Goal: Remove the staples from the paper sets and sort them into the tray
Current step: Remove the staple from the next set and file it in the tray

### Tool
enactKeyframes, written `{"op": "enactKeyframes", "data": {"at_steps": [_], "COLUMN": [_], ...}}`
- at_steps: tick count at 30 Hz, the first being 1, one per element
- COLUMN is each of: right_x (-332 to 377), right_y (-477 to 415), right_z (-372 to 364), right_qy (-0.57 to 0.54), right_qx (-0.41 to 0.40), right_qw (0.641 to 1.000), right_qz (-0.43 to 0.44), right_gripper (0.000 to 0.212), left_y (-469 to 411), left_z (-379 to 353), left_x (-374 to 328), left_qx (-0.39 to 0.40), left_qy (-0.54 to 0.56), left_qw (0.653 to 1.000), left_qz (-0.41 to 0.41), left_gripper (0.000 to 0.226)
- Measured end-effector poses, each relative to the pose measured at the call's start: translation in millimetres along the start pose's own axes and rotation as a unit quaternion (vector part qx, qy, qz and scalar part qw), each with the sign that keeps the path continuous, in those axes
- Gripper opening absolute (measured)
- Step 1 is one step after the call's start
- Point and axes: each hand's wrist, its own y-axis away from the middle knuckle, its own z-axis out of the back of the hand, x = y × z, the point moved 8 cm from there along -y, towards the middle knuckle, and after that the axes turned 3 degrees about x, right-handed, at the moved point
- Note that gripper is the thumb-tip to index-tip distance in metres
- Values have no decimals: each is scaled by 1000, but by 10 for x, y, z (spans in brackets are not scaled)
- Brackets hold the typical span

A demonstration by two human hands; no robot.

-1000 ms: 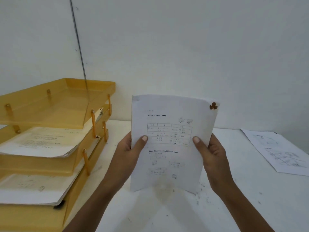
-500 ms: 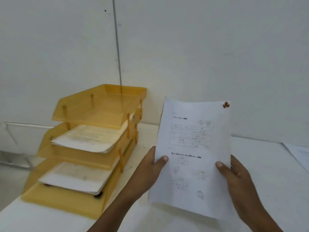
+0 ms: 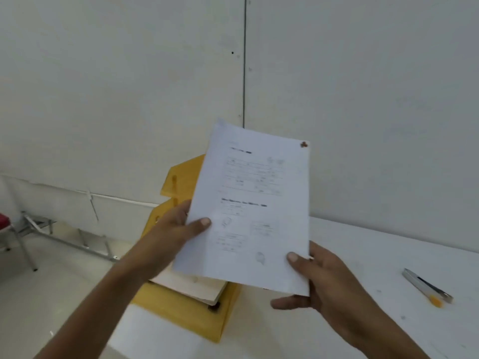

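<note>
I hold a printed paper set upright in front of me, tilted slightly to the right. A brown mark sits at its top right corner. My left hand grips its left edge, thumb on the front. My right hand grips its bottom right corner, thumb on the front. Behind the paper stands the yellow stacked tray, mostly hidden; a stack of sheets shows in its lowest level.
A metal staple remover with an orange tip lies on the white table at the right. Left of the table are the floor, a metal frame and a chair with a red seat. A white wall stands behind.
The view has swung left, so the tray now sits behind the paper. Both hands have carried the paper set over towards the tray. The staple remover has come into view.
</note>
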Motion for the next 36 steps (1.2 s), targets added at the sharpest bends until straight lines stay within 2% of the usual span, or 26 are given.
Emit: {"op": "enactKeyframes", "data": {"at_steps": [3,6,8,10,14,17,19,20,23,25,27,28,29,31,32,33,36], "right_x": [68,2,-83,-140,-84,-1,2,-9,-58,-108,-21,75,196,365,371,363,293], "right_y": [-220,-467,-601,-695,-862,-970,-1009,-998,-906,-848,-807,-796,-776,-731,-754,-807,-1033], "right_z": [-372,-621,-759,-852,-1055,-1092,-1008,-949,-790,-696,-641,-629,-663,-903,-1005,-1068,-1144], "right_qy": [7,-48,-97,-133,-199,-253,-252,-237,-125,7,181,287,410,627,688,723,771], "right_qx": [11,4,11,12,24,16,-4,-12,-19,-28,-61,-84,-106,-117,-108,-92,-20], "right_qw": [1000,998,993,987,974,961,961,964,986,995,981,953,894,705,627,587,562], "right_qz": [7,-28,-62,-88,-107,-114,-116,-116,-110,-97,-27,50,147,311,349,353,299], "right_gripper": [28,29,32,34,30,28,30,31,36,50,67,73,76,73,69,63,38], "left_y": [7,59,119,142,33,-123,-179,-193,-219,-229,-250,-265,-293,-352,-372,-392,-442], "left_z": [393,756,910,971,1225,1315,1326,1289,1147,1124,1106,1078,1057,1017,1001,988,1012], "left_x": [5,108,185,221,214,63,-95,-147,-135,-99,-106,-111,-103,-98,-89,-77,-54], "left_qx": [24,0,-9,-16,-124,-176,-205,-194,-116,-122,-141,-137,-126,-97,-79,-63,-51], "left_qy": [5,-41,-50,-29,-17,-121,-222,-270,-371,-385,-374,-372,-377,-406,-422,-436,-466], "left_qw": [998,989,985,984,982,974,953,943,921,914,913,913,912,903,898,893,878], "left_qz": [61,139,167,173,143,79,17,-10,-36,-50,-83,-95,-100,-102,-98,-94,-95], "left_gripper": [41,101,112,107,70,64,65,68,67,48,31,28,28,33,37,39,35]}}
